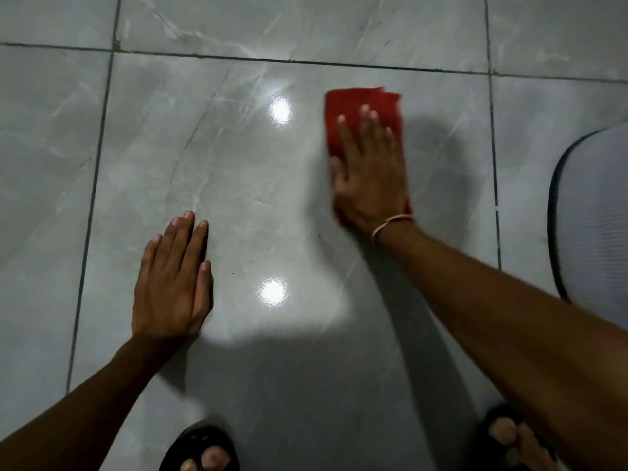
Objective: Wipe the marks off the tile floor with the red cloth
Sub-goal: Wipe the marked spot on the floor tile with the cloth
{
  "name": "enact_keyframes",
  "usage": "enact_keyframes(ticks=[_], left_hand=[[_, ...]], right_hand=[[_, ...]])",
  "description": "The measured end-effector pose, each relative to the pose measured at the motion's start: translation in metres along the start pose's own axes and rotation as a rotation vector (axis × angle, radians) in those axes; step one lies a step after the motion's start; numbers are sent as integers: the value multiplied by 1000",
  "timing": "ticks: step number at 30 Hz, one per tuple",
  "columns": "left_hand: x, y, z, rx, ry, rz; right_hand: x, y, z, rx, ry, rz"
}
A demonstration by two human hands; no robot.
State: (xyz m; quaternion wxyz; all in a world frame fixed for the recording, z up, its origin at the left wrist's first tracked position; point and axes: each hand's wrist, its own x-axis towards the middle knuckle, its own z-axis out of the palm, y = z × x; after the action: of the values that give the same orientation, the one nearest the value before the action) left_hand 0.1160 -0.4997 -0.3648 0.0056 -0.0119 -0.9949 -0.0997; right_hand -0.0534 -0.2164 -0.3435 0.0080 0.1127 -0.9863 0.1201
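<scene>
The folded red cloth [353, 103] lies flat on the glossy grey marble-pattern tile floor [238, 171], right of centre. My right hand [368, 178] presses flat on top of it, fingers stretched forward; the cloth's far end shows beyond my fingertips and a sliver shows by my wrist. The hand and cloth look slightly blurred. My left hand [173, 280] rests palm down on the bare tile at lower left, fingers together, holding nothing. A few tiny dark specks [319, 236] dot the tile between my hands.
Dark grout lines [91, 198] frame the big tile. A grey mat with a dark rim [591, 212] lies at the right edge. My feet in black sandals [200, 450] sit at the bottom. Two bright lamp reflections [273, 292] shine on the tile.
</scene>
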Motion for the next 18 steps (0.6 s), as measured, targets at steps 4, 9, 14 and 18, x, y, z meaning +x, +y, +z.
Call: enact_keyframes(ticks=[4,9,14,18], left_hand=[[-1,-2,1,9,-3,6],[-1,-4,2,-15,-14,-1],[-1,-2,5,-7,16,10],[-2,-3,5,-1,23,13]], right_hand=[[-82,-45,16,32,-181,-545],[-162,56,-9,41,-263,-670],[-89,127,-31,-76,-229,-505],[2,56,-16,-69,-124,-331]])
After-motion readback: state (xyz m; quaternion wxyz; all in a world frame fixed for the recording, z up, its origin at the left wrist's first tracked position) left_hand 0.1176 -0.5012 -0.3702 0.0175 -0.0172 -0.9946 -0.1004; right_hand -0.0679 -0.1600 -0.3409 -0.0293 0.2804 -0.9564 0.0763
